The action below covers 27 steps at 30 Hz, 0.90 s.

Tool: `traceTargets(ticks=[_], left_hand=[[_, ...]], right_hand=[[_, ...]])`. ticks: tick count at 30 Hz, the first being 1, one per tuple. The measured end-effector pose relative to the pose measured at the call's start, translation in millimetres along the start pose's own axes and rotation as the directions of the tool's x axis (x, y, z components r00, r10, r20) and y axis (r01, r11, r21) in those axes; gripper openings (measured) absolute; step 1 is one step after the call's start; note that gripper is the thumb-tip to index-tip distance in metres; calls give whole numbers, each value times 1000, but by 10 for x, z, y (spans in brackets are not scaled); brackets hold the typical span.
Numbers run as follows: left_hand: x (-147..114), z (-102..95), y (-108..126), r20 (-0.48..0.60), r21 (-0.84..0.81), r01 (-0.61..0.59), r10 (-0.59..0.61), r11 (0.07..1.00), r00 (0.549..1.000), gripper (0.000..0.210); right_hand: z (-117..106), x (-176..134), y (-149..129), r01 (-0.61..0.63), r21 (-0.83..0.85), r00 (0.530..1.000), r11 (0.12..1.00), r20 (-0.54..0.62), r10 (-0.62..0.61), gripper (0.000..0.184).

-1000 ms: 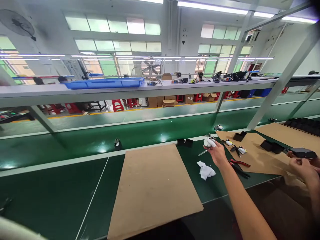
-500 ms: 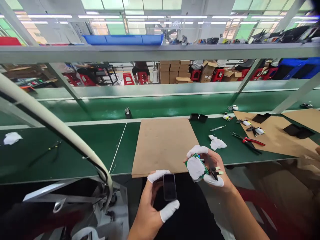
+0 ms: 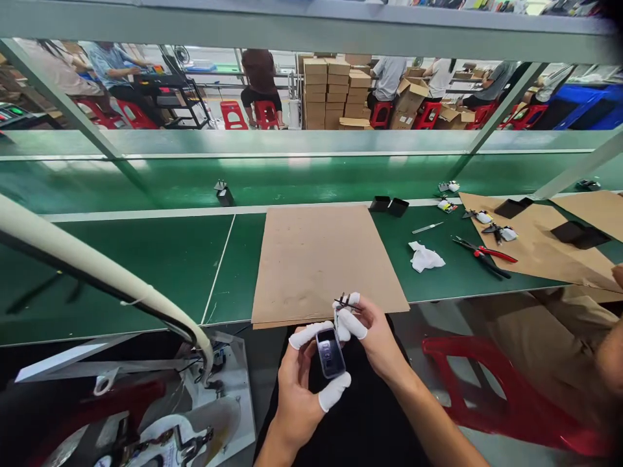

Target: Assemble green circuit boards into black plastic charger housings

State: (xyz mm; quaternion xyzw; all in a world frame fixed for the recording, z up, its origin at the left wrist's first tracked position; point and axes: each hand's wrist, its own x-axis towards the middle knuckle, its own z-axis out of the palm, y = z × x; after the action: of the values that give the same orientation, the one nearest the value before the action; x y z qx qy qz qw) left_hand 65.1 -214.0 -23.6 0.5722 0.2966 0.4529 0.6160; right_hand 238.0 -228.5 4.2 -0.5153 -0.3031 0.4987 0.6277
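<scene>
My left hand (image 3: 304, 383), with white finger cots, grips a small black open housing (image 3: 330, 353) low in the middle of the view. My right hand (image 3: 370, 334), also in finger cots, pinches a small part with thin metal pins (image 3: 344, 302) right above the housing, touching its top edge. Both hands are in front of the near edge of a brown cardboard sheet (image 3: 321, 259) that lies on the green bench (image 3: 146, 259).
A white cloth (image 3: 425, 257), red-handled pliers (image 3: 484, 253), a thin metal tool (image 3: 427, 227) and black housings (image 3: 388, 205) lie to the right. A padded hose (image 3: 97, 272) crosses the left. A co-worker's arm (image 3: 610, 350) and a red stool (image 3: 491, 395) are at right.
My right hand drew back from the far right of the bench with a small part and met my left hand, which came up holding the black housing. The view tilted down.
</scene>
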Motion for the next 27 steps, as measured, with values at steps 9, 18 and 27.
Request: traceTargets(ticks=[9, 18, 27], left_hand=[[-41, 66, -293, -252, 45, 32, -19, 998, 968, 66], [-99, 108, -250, -294, -102, 141, -165, 985, 941, 76], [4, 186, -87, -253, -192, 45, -93, 980, 963, 68]], right_hand=[[46, -205, 73, -144, -49, 989, 988, 10, 145, 53], [-73, -279, 122, -175, 215, 978, 961, 150, 145, 84], [33, -282, 120, -152, 331, 985, 931, 133, 113, 79]])
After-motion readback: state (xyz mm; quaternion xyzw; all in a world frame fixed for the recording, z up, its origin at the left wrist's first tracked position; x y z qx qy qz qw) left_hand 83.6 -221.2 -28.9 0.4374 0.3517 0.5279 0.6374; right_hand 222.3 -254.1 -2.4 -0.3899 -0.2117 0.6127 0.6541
